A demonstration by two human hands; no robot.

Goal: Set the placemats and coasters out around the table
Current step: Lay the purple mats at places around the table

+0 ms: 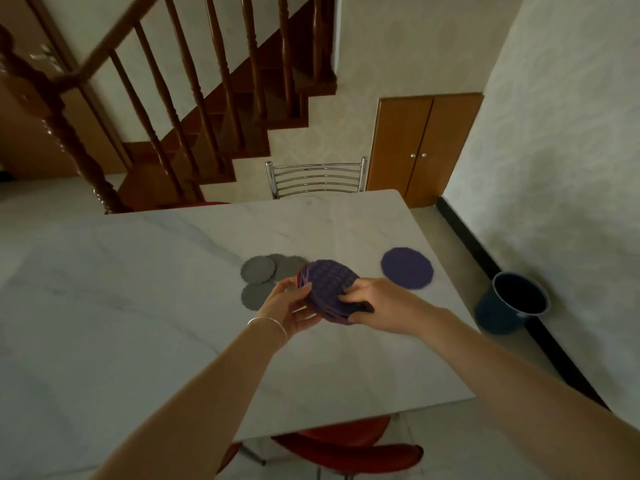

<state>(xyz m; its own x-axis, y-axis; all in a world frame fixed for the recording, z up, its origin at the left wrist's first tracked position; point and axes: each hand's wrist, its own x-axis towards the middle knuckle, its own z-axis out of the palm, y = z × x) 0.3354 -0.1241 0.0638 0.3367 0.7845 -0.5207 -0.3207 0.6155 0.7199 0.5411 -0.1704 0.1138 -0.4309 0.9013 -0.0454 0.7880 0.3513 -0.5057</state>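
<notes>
Nearby: grey coasters behind hands' purple stack; bucket aside.

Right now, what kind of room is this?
Probably the dining spot of a home. A marble-look table has chairs at it, like the metal-backed chair, and a wooden staircase climbs beside it. Both hands hold a stack of purple placemats, so someone is setting the table.

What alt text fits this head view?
Both hands, left hand and right hand, hold a stack of purple mats above a marble table; one purple mat and grey coasters lie on it.
</notes>
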